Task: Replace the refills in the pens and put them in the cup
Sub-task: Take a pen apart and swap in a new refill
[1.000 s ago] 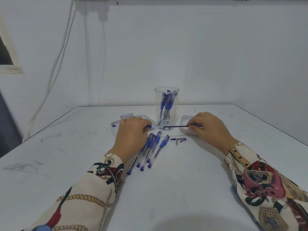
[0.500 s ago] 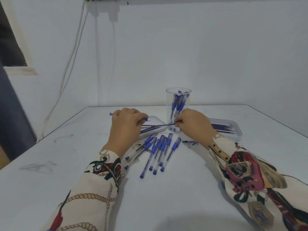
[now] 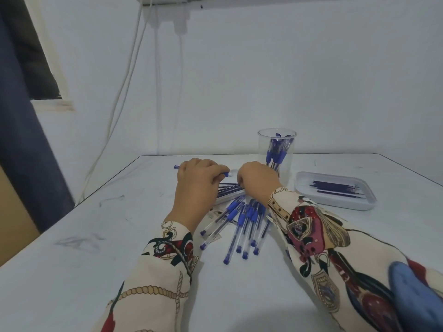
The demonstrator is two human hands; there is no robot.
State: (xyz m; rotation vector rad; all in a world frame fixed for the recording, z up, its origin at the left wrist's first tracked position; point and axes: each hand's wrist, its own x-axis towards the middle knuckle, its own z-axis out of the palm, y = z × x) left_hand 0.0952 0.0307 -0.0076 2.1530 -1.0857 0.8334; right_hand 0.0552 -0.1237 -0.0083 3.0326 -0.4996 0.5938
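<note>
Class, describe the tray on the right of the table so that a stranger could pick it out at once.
Start at the clear cup of blue pens standing at the back of the white table. Just right of it lies a shallow white tray with rounded corners. Unlike the cup, it holds only thin dark refills lying flat.

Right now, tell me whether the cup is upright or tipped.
Upright. The cup stands on the table, rim up, with pens standing inside.

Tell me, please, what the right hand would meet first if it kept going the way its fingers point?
Probably the left hand: the right hand points left over the refill tray, and the gap between them is already narrow, though depth is unclear.
</note>
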